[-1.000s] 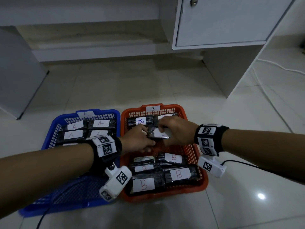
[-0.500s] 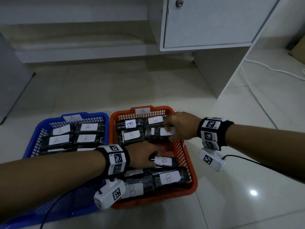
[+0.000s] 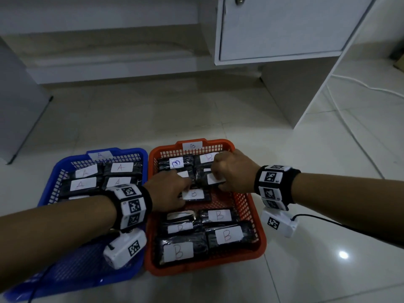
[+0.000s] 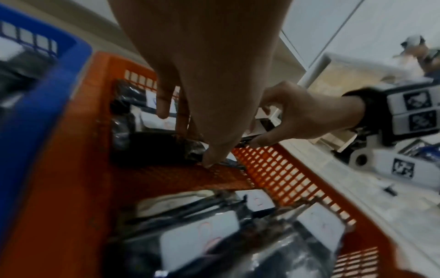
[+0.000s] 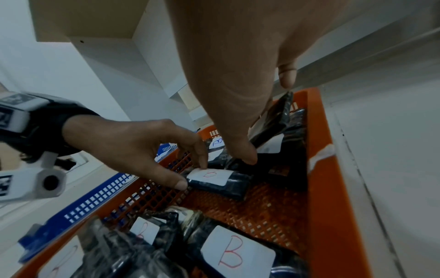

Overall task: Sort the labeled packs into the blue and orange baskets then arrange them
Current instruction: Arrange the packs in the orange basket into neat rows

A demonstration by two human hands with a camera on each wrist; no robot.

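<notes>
The orange basket (image 3: 261,239), tagged B, holds several black packs with white B labels (image 3: 227,235) in front and back rows. My left hand (image 3: 184,191) pinches the end of a small B pack (image 3: 195,194) lying on the bare mesh in the basket's middle; the right wrist view shows thumb and forefinger on that pack (image 5: 214,178). My right hand (image 3: 216,178) grips a tilted black pack (image 3: 213,179) in the back right rows, thumb on its near edge (image 5: 247,156). The blue basket (image 3: 55,173), tagged A, holds A packs (image 3: 121,167) at its back.
A white cabinet (image 3: 279,29) hangs over the floor behind the baskets, its side panel (image 3: 295,95) standing to the back right. A white cable (image 3: 360,86) runs over the tiles on the right. A grey panel (image 3: 17,106) stands at the left.
My left hand has drawn the small B pack from the basket's middle toward the back rows. My right hand has stayed on the pack at the back right.
</notes>
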